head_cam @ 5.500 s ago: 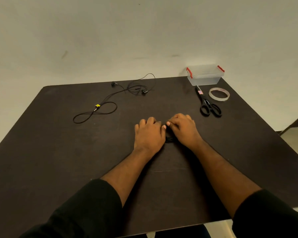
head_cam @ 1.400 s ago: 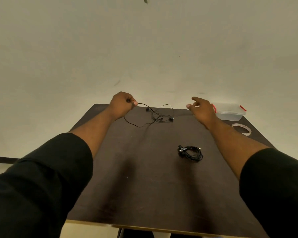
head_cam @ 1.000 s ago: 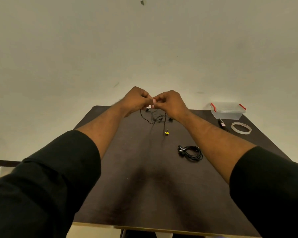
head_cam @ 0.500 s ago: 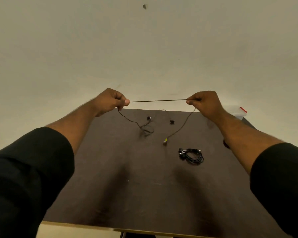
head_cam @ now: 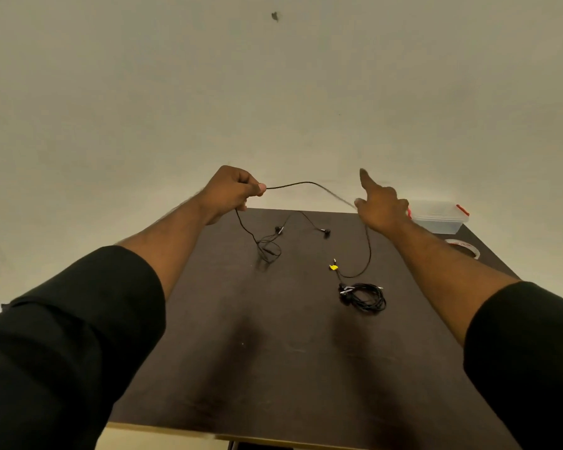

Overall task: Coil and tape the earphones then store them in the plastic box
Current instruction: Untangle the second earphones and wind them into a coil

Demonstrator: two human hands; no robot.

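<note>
A loose black earphone cable arcs in the air between my hands above the far part of the table. My left hand is fisted on it, and from there it drops to a tangle with two earbuds on the table. At my right hand the cable passes by the thumb while the index finger points up. It then hangs down to a yellow-tagged plug. A second pair of earphones lies coiled nearby. The clear plastic box with red clips stands at the far right corner.
A roll of clear tape lies near the right edge of the dark table, just in front of the box. My right forearm hides the area beside it. A pale wall rises right behind the table.
The cable, taut between my hands half a second ago, now sags in a loose arc. My right index finger has lifted off it, and the plug end lies further right, near the coiled pair.
</note>
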